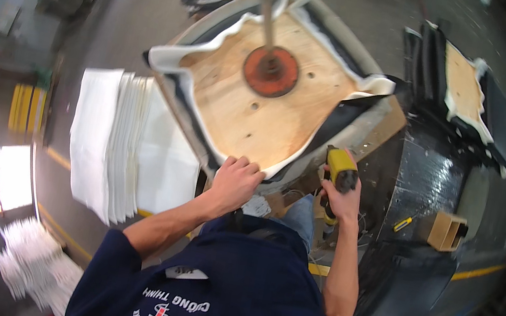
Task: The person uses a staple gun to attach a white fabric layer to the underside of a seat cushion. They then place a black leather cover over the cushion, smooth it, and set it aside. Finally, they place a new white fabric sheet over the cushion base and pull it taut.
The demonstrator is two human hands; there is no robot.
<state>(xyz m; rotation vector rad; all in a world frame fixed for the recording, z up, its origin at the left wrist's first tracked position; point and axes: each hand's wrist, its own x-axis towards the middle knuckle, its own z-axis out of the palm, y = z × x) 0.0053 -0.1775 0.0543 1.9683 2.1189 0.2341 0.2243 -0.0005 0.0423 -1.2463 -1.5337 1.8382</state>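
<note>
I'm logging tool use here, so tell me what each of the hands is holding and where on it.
The right hand grips a yellow staple gun by its handle, below the head. The left hand holds nothing; it presses on the near edge of the plywood seat board.

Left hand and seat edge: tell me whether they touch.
Touching. The head view shows the left hand pressed knuckles-up on the near edge of the plywood seat, over the white padding, no gap visible.
</note>
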